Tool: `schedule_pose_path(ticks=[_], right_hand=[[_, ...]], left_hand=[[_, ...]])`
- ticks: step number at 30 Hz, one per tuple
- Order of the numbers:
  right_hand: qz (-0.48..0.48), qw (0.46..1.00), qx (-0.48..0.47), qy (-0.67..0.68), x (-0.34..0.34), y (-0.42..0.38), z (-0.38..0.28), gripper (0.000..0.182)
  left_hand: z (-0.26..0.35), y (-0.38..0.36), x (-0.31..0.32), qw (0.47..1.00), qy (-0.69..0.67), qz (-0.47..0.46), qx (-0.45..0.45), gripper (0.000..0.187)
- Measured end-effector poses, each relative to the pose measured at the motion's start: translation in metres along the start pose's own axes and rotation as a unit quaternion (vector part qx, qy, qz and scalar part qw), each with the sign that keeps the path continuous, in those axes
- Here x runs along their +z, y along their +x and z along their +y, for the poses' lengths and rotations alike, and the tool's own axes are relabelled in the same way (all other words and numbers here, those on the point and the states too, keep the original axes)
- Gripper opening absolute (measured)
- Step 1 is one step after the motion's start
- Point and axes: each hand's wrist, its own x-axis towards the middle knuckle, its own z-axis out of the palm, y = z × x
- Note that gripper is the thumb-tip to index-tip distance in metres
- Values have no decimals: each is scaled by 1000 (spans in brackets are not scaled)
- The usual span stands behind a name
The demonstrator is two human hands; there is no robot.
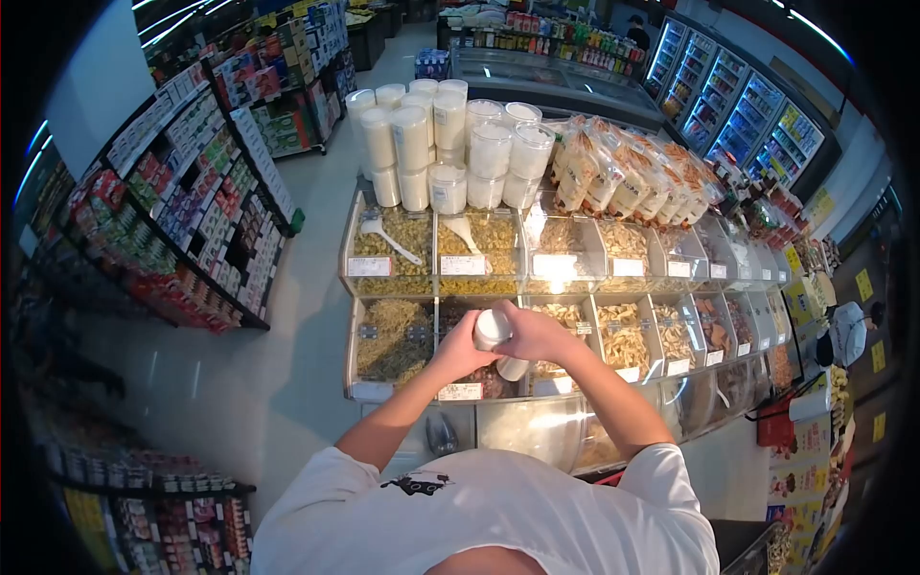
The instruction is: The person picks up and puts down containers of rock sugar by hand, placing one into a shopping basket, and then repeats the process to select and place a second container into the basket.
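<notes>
Both hands are closed round a white plastic jar (493, 329), held upright over the front row of dried-food bins. My left hand (460, 351) wraps its left side, and my right hand (537, 337) grips it from the right with fingers near the top. A pale cylinder (513, 368) shows just below the right hand; whether it is part of the same jar I cannot tell. Under the hands lies a bin of dark dried goods (491, 385), partly hidden. Beside it on the left is a bin of brownish dried food (391, 337).
Stacked jars of white contents (412, 134) stand behind the bins, beside bagged goods (632, 177). White scoops (391, 241) rest in the back bins. A shelf rack (192, 192) stands left across the aisle; a freezer chest (556, 81) and lit drink fridges (733, 96) are beyond.
</notes>
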Motion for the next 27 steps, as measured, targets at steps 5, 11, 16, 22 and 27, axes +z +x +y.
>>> schedule_pose_path(ticks=[5,11,16,22,27], right_hand=[[112,993,13,-34,7,20,-6,71],[118,986,70,-96,19,37,-6,37],[178,978,35,-97,45,45,4,27],[205,969,22,-137,56,53,-2,18],[208,968,23,-139,54,51,-1,16]], left_hand=[[-28,2,-66,970,-131,203,-4,65],[31,29,-193,947,-113,293,71,64],[35,69,-253,953,-111,270,79,62],[-30,155,-304,940,78,331,38,72],[-52,198,-305,949,25,315,14,76]])
